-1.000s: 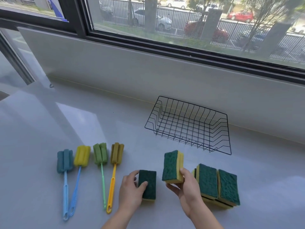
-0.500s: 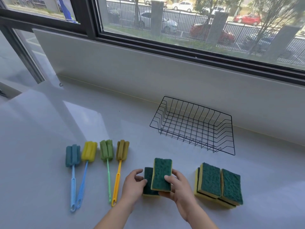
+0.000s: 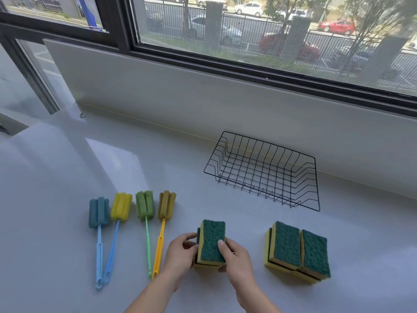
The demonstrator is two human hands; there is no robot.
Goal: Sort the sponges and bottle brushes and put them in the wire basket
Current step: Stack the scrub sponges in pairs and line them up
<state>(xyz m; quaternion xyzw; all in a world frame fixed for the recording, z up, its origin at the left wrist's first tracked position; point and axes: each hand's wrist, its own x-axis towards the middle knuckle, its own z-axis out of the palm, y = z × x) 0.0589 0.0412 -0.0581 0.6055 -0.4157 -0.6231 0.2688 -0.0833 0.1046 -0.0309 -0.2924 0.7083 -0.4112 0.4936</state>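
Sponges [image 3: 297,251] lie piled on the glossy white bench [image 3: 67,166] at my right. Left of them, my right grip [image 3: 237,260] pinches the top sponge [image 3: 212,240], set on a lower sponge [image 3: 203,266] that my left grip [image 3: 180,254] holds. Four bottle brushes [image 3: 144,206] lie leftward, with the wire basket [image 3: 268,144] behind by the wall [image 3: 203,98], under a wide window [image 3: 270,30].

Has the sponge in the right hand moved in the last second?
Yes. The sponge in the right hand went left, away from the stack, and now lies on the lower sponge that the left hand holds.
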